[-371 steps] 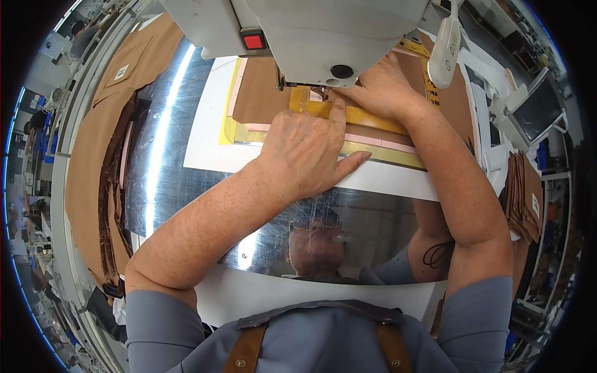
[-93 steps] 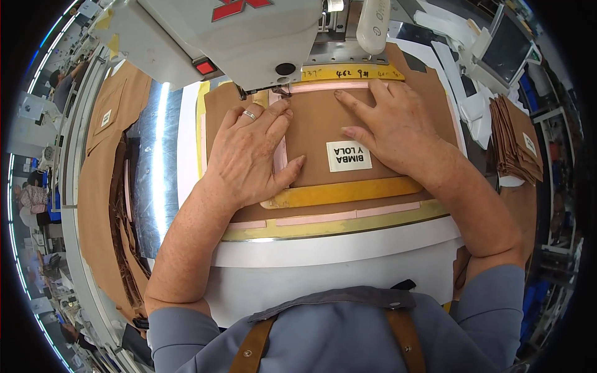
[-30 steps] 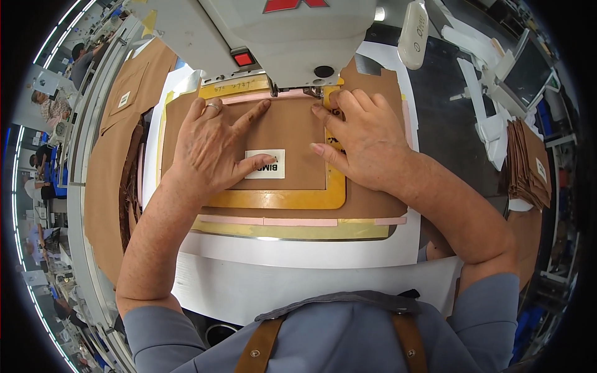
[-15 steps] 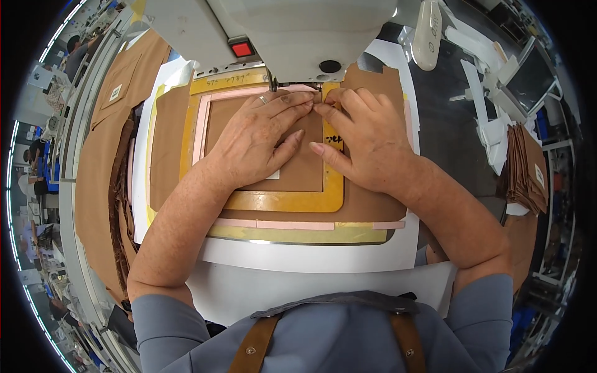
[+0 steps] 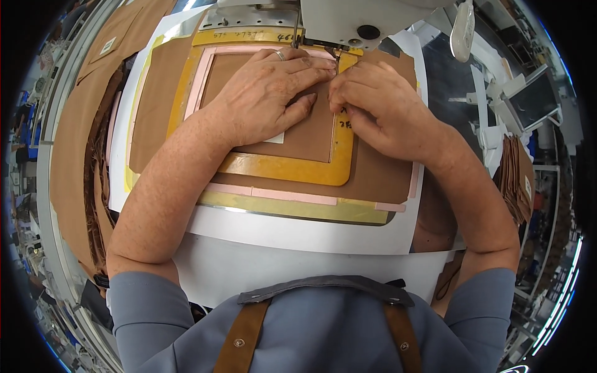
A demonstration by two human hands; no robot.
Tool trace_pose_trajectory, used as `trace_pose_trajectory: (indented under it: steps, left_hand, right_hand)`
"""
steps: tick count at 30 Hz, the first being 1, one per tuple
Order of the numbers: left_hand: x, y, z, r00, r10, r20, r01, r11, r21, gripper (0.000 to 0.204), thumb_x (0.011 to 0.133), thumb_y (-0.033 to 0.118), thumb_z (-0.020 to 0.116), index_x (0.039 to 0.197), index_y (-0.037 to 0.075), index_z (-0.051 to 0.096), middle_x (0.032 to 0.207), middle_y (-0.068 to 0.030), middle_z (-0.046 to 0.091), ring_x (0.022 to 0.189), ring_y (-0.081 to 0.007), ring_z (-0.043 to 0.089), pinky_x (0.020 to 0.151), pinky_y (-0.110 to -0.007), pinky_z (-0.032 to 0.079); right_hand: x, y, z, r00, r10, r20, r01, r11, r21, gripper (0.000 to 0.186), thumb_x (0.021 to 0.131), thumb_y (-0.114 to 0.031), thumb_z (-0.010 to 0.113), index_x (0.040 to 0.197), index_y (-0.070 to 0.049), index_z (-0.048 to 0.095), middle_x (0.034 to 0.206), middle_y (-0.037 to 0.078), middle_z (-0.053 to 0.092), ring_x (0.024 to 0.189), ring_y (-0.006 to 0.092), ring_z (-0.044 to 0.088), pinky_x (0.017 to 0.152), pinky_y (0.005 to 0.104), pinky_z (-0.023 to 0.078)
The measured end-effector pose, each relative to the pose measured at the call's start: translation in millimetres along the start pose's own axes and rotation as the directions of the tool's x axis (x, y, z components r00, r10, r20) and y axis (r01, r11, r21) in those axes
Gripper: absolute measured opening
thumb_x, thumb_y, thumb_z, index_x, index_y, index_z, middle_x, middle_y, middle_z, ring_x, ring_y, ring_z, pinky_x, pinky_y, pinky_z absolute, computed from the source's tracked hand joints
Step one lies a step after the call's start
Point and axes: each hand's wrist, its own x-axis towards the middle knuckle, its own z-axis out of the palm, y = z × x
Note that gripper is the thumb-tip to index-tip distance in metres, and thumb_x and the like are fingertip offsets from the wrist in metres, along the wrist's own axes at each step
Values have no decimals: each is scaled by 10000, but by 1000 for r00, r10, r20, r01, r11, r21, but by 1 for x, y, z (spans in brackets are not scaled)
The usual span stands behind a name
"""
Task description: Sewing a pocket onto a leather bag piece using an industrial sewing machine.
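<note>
So the brown sheet [image 5: 382, 168] is being spread out at the near side of the machine head [image 5: 336, 22], with the yellow frame [image 5: 286, 168] lying on top and a white sheet [image 5: 298, 233] showing beneath. Going by looks, something light, soft and bendy is being handled here; stiffness is probably being lent by the frame, though its smooth face might be a bit slippery. Nothing's looking very fragile, but creases could be put in by a tight pinch, so the frame's wide right and near bars are seeming like the best spots to take hold. Grip-wise: the left hand [image 5: 264, 93] is being laid flat over the sheet, fingers stretched toward the frame's far right corner, nothing being pinched. The right hand [image 5: 385, 109] is being curled at the frame's right bar; whether anything's being gripped under those fingers can't be told.
</note>
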Motion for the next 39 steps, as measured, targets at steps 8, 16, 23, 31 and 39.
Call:
trace_pose_trajectory:
  steps: [8,16,23,31,39]
  left_hand:
    - [0,-2,1,1000,17,-13,-17,999,36,417,979,282,557,1354,102,592,1441,-49,579,1371,-302,479,1109,-503,384]
    - [-1,-5,5,999,26,-32,-24,997,78,395,998,262,548,1370,137,598,1444,-37,578,1378,-287,476,1108,-490,397]
    - [0,-4,4,1000,22,-14,-21,995,99,426,998,265,556,1407,150,578,1460,-37,567,1392,-292,461,1123,-489,384]
    - [-1,-5,3,999,34,-10,-33,995,92,441,1004,305,544,1414,145,560,1452,-53,567,1392,-300,450,1146,-489,360]
    - [0,-3,-2,999,38,-20,-36,996,82,453,954,320,591,1370,139,588,1382,-54,612,1304,-293,508,1107,-459,367]
  right_hand:
    - [9,-5,10,984,-108,140,96,991,91,87,760,-54,604,825,-112,606,841,14,589,927,226,577,898,395,437]
    - [6,-16,12,975,-155,159,118,969,217,90,733,-57,603,801,-116,596,835,9,566,920,222,561,925,397,438]
    - [2,-17,14,975,-164,152,128,966,226,77,731,-71,621,787,-111,586,843,11,562,919,223,562,916,404,440]
    - [-7,-16,9,979,-171,112,144,966,215,103,732,-85,673,798,-115,601,894,13,598,941,219,597,893,400,430]
    - [-13,-19,9,982,-162,100,140,970,201,126,749,-126,680,868,-90,658,967,55,623,990,277,607,922,443,415]
